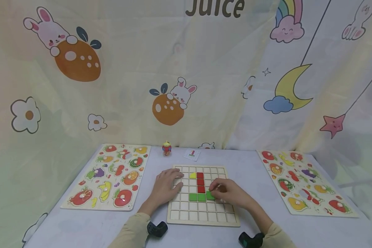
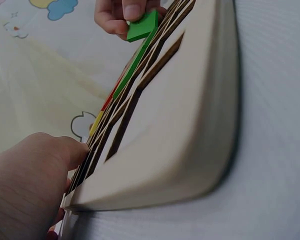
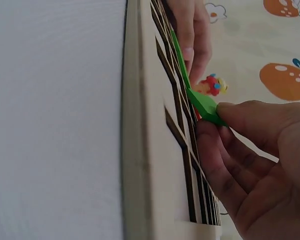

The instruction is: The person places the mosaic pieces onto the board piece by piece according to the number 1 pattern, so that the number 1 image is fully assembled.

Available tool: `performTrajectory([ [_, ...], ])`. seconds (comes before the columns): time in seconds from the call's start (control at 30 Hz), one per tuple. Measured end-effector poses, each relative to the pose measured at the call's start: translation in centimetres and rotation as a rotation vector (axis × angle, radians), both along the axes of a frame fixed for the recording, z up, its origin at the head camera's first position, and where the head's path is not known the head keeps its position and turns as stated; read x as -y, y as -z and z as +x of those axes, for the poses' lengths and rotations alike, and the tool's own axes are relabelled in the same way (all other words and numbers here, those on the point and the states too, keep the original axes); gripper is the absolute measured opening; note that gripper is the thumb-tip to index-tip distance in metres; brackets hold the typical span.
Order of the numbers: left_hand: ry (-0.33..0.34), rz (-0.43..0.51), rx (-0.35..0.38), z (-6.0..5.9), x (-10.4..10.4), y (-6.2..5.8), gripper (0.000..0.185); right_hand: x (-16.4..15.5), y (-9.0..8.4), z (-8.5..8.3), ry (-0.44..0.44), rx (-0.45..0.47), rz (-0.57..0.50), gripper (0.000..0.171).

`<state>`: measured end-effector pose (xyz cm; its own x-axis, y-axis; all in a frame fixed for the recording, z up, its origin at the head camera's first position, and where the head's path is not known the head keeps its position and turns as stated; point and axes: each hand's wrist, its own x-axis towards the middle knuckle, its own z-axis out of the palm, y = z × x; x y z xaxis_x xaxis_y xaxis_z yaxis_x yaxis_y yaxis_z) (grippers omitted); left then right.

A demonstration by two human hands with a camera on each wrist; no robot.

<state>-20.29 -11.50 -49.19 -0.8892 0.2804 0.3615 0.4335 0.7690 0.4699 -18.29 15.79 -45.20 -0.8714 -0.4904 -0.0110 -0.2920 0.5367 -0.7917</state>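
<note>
A wooden grid board [image 1: 203, 224] lies in the middle of the table. My right hand [image 1: 230, 193] pinches a green square tile [image 1: 209, 195] between thumb and fingertips, over the right half of the grid. In the right wrist view that green tile [image 3: 206, 106] is tilted, one edge close to the cells. My left hand [image 1: 165, 187] rests on the board's left edge, its fingers and thumb reaching over the outer cells. Between the hands, a column of red tiles [image 1: 200, 182] sits in the grid with a yellow piece [image 1: 193, 175] at its upper left. Green tiles [image 1: 197, 197] lie in the row below.
Fruit puzzle boards flank the grid, one at the left [image 1: 111, 205] and one at the right [image 1: 322, 213]. Behind the grid stand a small red toy figure [image 1: 166, 148] and a pattern card [image 1: 192, 154]. A printed cloth [image 1: 127, 96] hangs at the back.
</note>
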Motion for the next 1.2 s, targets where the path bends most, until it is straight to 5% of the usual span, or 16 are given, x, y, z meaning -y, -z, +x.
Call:
performTrajectory([
  [0.63, -0.004, -0.002, 0.016, 0.0, 0.0, 0.1, 0.026, 0.8, -0.2, 0.6, -0.081, -0.256, 0.217, 0.007],
  [0.97, 0.010, 0.003, 0.018, -0.1, 0.5, 0.2, 0.029, 1.0, -0.7, 0.5, -0.114, -0.233, 0.196, 0.006],
  [1.2, 0.037, -0.002, 0.045, 0.1, 0.7, 0.1, 0.033, 0.1, -1.1, 0.2, -0.017, -0.270, 0.245, 0.007],
])
